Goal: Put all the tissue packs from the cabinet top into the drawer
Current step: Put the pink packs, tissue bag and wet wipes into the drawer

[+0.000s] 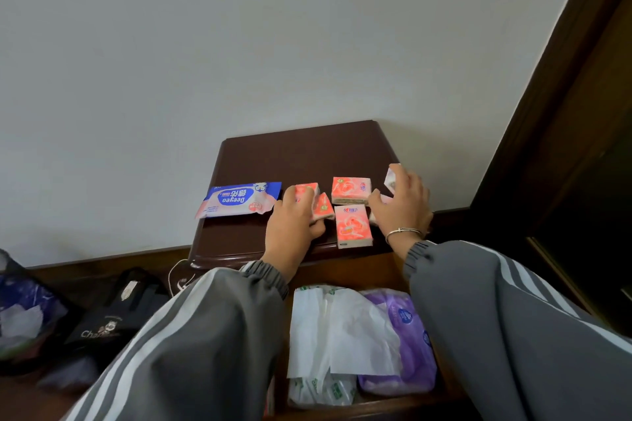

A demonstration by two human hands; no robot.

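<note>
Hidden: right hand [403,207] is covering some pink tissue packs [352,229].
Counted: at least five showing; one Deeyeo wipes pack [239,202].
Fingers: left hand [294,225] and right hand are both curling round pink tissue packs.

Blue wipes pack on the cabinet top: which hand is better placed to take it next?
Left. The left hand lies right beside the blue wipes pack, though it grips two pink packs; the right hand is farther off, across the cabinet top.

Tissue pack [390,181] largely behind right hand [402,210]
</note>
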